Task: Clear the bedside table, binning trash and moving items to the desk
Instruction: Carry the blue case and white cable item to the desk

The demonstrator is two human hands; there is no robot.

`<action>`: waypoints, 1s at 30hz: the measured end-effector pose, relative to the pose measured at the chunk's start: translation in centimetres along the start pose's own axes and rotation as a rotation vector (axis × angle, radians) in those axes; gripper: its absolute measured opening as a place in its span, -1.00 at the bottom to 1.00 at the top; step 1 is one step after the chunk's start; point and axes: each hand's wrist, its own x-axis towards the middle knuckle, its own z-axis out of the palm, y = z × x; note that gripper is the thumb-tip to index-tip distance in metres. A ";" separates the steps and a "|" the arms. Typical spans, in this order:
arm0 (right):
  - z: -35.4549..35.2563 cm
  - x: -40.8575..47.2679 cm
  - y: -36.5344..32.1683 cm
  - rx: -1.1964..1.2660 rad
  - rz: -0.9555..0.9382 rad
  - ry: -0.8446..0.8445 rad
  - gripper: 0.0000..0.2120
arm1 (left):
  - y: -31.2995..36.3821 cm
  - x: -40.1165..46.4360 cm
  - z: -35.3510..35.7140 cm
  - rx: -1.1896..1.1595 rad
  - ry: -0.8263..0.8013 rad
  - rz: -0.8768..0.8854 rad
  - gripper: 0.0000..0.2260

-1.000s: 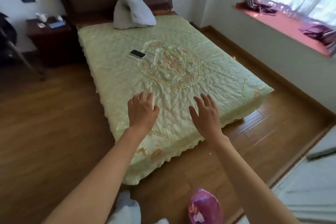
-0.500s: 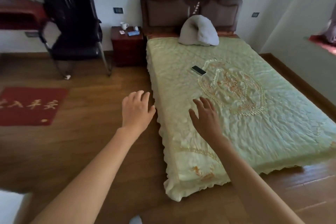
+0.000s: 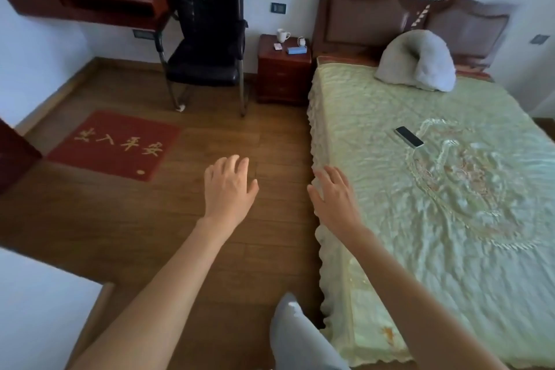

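A dark red bedside table (image 3: 282, 81) stands far ahead, between a black chair and the bed's headboard. On its top sit a white mug (image 3: 282, 35), a small pink item (image 3: 278, 46), a blue box (image 3: 296, 50) and a small white object (image 3: 301, 40). The red-brown desk (image 3: 90, 1) hangs on the wall at the upper left. My left hand (image 3: 229, 186) is stretched out over the wooden floor, fingers apart and holding nothing. My right hand (image 3: 335, 198) hovers by the bed's near edge, also spread and holding nothing. Both hands are far from the table.
A black chair (image 3: 207, 51) stands between desk and bedside table. The bed (image 3: 450, 219) with a pale green cover fills the right; a phone (image 3: 409, 136) and a grey pillow (image 3: 417, 61) lie on it. A red mat (image 3: 115, 144) lies on the floor at left.
The view has swung left from the bed toward the floor, chair and desk. Both hands stay stretched out and spread, now over the floor and bed edge.
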 end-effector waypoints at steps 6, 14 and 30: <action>3.2 9.9 0.3 -0.014 -0.040 -0.061 -0.55 | -2.2 8.1 3.7 0.031 -0.056 -0.020 -0.57; 1.6 26.4 1.7 -0.011 -0.089 -0.025 -0.55 | -2.6 23.4 6.0 0.070 -0.060 -0.047 -0.56; 5.7 55.1 1.3 -0.019 -0.017 0.012 -0.55 | -7.7 52.0 13.7 0.019 -0.085 0.025 -0.56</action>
